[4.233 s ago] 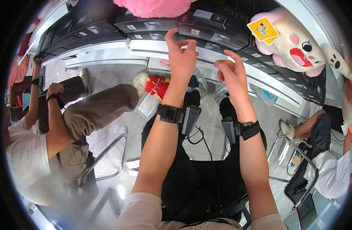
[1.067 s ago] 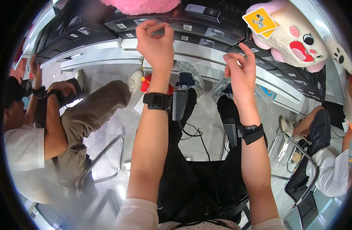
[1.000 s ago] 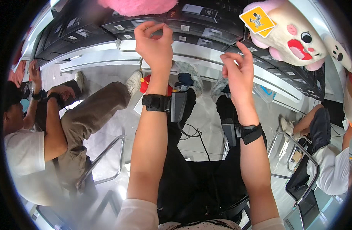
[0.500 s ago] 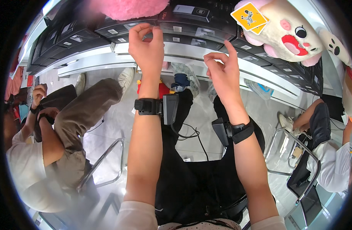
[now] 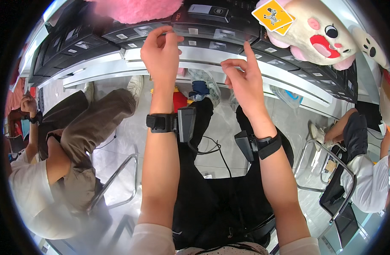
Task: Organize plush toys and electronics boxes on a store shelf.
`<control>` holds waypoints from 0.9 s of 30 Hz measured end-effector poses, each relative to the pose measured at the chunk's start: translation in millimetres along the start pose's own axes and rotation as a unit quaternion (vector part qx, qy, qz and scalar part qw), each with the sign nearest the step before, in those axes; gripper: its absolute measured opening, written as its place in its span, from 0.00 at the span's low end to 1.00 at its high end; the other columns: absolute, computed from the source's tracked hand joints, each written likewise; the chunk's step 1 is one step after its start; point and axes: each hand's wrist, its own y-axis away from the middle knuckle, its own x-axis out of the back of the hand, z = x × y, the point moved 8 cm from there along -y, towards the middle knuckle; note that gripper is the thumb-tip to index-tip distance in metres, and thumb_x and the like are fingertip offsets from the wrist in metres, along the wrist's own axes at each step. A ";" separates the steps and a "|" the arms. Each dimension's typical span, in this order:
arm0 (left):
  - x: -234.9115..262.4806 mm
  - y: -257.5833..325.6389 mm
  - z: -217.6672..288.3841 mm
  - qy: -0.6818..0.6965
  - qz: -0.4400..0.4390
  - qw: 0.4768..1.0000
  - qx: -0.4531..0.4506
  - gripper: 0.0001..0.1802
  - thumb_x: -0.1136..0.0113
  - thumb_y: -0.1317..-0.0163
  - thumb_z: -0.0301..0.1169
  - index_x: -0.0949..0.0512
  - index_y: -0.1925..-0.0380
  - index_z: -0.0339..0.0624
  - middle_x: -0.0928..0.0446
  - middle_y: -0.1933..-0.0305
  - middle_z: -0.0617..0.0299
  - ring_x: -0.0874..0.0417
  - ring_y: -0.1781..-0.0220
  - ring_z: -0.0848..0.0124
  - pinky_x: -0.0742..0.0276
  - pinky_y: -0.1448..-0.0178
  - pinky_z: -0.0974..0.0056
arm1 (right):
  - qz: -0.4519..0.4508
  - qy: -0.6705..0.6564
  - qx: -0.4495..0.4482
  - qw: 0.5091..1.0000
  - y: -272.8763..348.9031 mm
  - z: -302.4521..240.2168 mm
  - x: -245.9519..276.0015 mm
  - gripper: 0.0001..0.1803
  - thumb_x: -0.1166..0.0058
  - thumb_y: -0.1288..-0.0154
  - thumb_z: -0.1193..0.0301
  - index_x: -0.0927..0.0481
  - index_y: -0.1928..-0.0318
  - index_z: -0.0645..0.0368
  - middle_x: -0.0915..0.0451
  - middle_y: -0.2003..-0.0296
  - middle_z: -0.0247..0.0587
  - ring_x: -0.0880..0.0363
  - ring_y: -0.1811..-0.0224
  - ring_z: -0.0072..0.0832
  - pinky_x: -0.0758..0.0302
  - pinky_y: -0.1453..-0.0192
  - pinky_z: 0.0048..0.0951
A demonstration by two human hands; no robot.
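Observation:
Both my hands hover, backs up, in front of a row of dark boxes. My left hand has its fingers loosely bent with gaps between them, and nothing shows in it. To its right, my right hand holds its index finger stretched out while the other fingers curl. It holds nothing that I can see. A dark strapped device sits on my left wrist and another one on my right. Beyond my right hand lie yellow cards with a zebra picture, against a cream plush toy.
A pink fluffy thing rests on the boxes at the far left. Below the white shelf edge are a red-and-yellow item and a clear bag. People sit on both sides, near metal chair frames. A black cable crosses the floor.
My left hand has shifted slightly left, and its index finger and thumb look closer together. My right hand moved slightly up and left. The person on the left has moved their hands apart.

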 end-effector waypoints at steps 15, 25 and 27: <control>1.4 6.0 2.3 -0.029 0.006 1.000 -0.008 0.13 0.45 0.31 0.26 0.18 0.50 0.33 0.12 0.69 0.57 0.24 0.79 0.81 0.28 0.71 0.74 | -0.040 0.054 0.029 0.997 -2.8 -6.2 5.7 0.44 0.41 0.33 0.75 0.45 0.20 0.54 0.15 0.54 0.38 0.25 0.70 0.16 0.24 0.63 0.22; -4.8 10.8 1.9 -0.007 0.006 1.000 -0.013 0.13 0.45 0.30 0.26 0.20 0.50 0.33 0.13 0.70 0.55 0.25 0.79 0.81 0.29 0.72 0.73 | -0.079 0.143 0.053 0.985 -1.6 -9.6 -17.1 0.51 0.41 0.34 0.71 0.59 0.18 0.60 0.15 0.47 0.53 0.16 0.68 0.30 0.20 0.57 0.30; -5.0 10.6 1.4 -0.008 0.007 1.000 -0.011 0.13 0.45 0.31 0.26 0.20 0.50 0.33 0.13 0.70 0.55 0.25 0.79 0.81 0.28 0.72 0.73 | -0.078 0.146 0.047 0.985 -1.3 -10.5 -20.8 0.51 0.42 0.34 0.71 0.60 0.19 0.60 0.15 0.47 0.54 0.14 0.66 0.33 0.19 0.56 0.30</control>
